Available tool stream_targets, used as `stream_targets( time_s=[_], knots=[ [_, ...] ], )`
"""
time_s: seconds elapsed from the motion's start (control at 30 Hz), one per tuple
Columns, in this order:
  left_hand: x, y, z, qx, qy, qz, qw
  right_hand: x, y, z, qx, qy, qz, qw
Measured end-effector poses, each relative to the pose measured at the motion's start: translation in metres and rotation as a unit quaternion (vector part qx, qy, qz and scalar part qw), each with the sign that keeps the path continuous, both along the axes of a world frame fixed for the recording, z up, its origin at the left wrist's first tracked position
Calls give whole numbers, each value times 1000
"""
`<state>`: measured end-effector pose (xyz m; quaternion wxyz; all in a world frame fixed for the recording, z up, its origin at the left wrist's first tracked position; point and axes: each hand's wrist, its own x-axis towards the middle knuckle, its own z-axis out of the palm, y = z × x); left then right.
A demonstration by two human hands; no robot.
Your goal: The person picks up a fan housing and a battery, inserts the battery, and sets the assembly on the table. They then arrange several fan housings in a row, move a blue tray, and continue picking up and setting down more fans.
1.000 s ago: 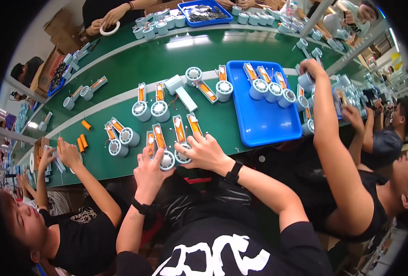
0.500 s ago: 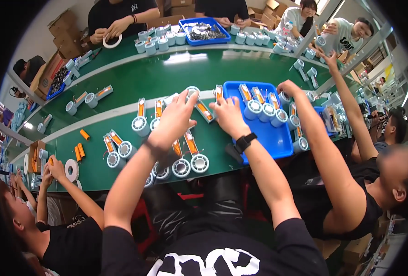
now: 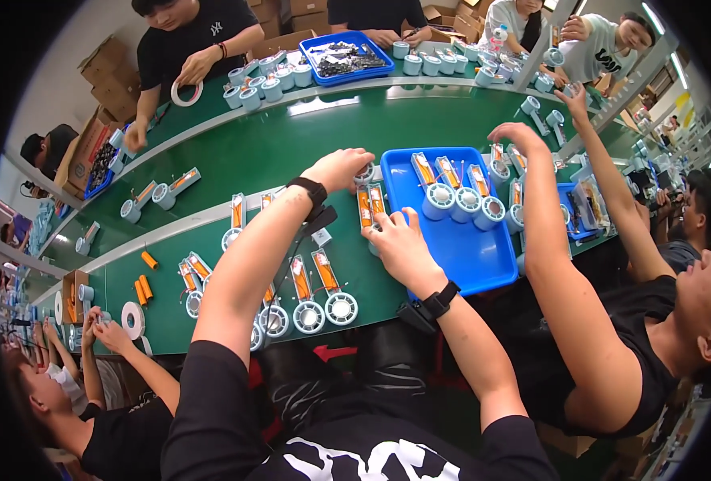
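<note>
Left hand (image 3: 338, 169) nearer the tray (image 3: 466, 258), both hands (image 3: 404, 247) half-curled on fan units (image 3: 370, 207)

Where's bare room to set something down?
Bare: the near half of the blue tray, below its three units, and the green tabletop between that tray and the front-row units. Crowded: beside the tray's left edge, where left hand and right hand are at orange-filled units.

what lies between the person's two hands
In the head view, two narrow casings with orange parts inside stand side by side between the left hand and the right hand.
</note>
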<state>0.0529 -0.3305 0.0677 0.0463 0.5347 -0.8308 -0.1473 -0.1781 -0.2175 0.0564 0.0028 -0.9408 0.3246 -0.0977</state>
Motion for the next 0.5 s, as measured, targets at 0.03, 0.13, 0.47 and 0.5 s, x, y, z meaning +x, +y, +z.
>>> stream_targets(
  time_s=[0.03, 0.13, 0.47, 0.5],
  knots=[
    [0, -1, 0, 3, -2, 3, 1000, 1, -2, 0, 3, -2, 3, 1000],
    [-1, -1, 5, 29, 58, -35, 997, -1, -5, 1, 11, -2, 3, 1000],
    [107, 79, 46, 148, -20, 76, 986, -33, 91, 26, 132, -290, 20, 948],
    [109, 85, 49, 170, -26, 85, 981, -34, 103, 24, 155, -302, 27, 940]
  ],
)
